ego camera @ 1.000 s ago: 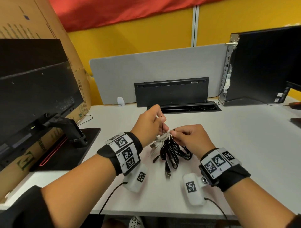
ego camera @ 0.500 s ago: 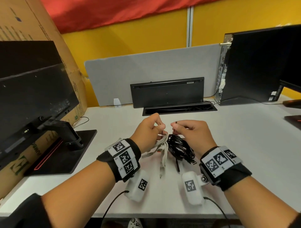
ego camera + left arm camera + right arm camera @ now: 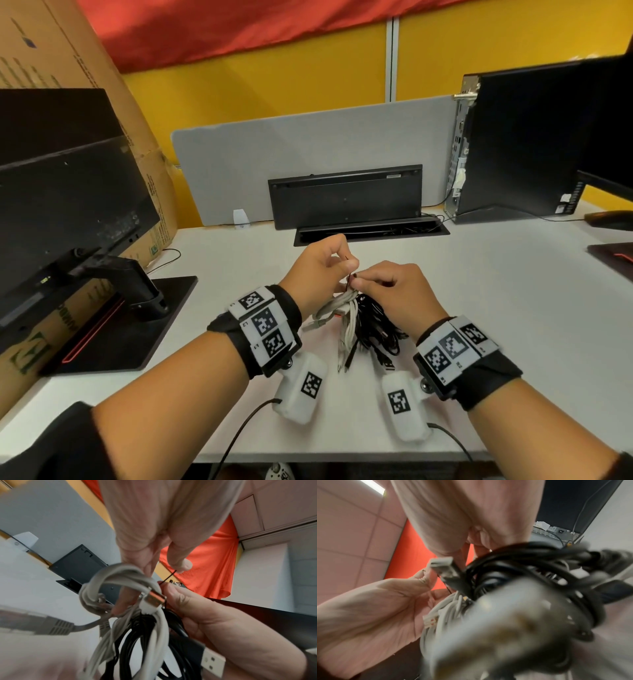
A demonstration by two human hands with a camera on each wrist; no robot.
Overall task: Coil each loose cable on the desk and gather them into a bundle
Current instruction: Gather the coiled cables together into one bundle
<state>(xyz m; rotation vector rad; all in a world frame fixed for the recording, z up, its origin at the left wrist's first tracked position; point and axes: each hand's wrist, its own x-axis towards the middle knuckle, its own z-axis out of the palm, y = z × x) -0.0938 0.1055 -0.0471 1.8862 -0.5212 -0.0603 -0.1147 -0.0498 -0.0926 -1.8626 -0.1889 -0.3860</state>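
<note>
Near the desk's front edge, the left hand and right hand both pinch a thin black tie above the cable bundle.

head: above, facing down-forward | wrists: close, upward | shared: cable bundle

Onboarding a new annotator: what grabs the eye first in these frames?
Both hands meet over mid-desk: the left hand and right hand each pinch an end of a thin black tie above the gathered cables. Below hang grey-white cable coils beside black cable coils. A red cloth tops the yellow wall.
</note>
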